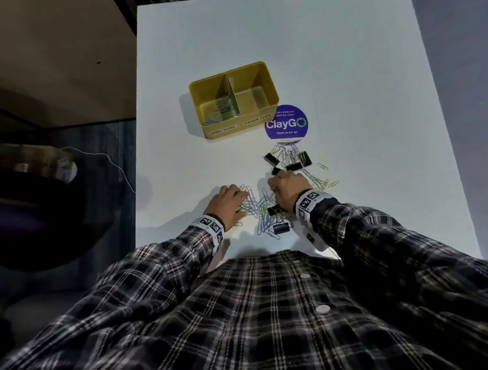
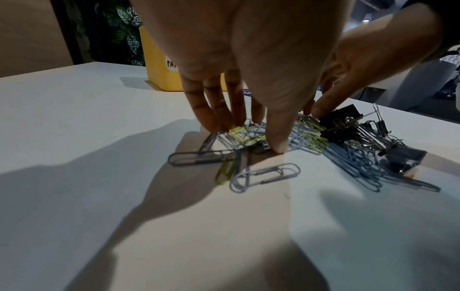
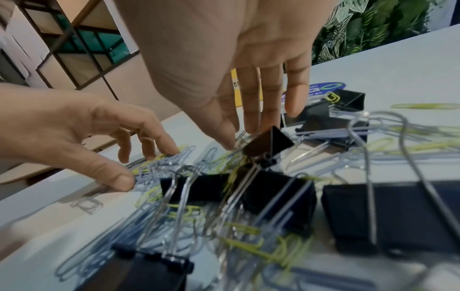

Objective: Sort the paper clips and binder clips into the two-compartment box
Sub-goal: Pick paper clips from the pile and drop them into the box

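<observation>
A yellow two-compartment box [image 1: 272, 94] stands mid-table; its left compartment holds paper clips [image 1: 219, 112] and its right one looks empty. Loose blue, silver and yellow paper clips [image 1: 256, 205] lie mixed with black binder clips [image 1: 292, 162] close to me. My left hand [image 1: 242, 202] [image 2: 248, 137] sits on the heap's left part, thumb and curled fingers pinching a bunch of paper clips [image 3: 159, 169]. My right hand [image 1: 277, 188] [image 3: 240, 137] pinches the wire handles of a tilted black binder clip [image 3: 267, 143] between thumb and forefinger.
A round purple ClayGo sticker [image 1: 286, 123] lies just right of the box. More binder clips [image 1: 280, 228] rest near the table's front edge by my right wrist. The white table [image 1: 344, 66] ends at its left edge close to my left wrist; a dark chair [image 1: 26, 210] stands beyond it.
</observation>
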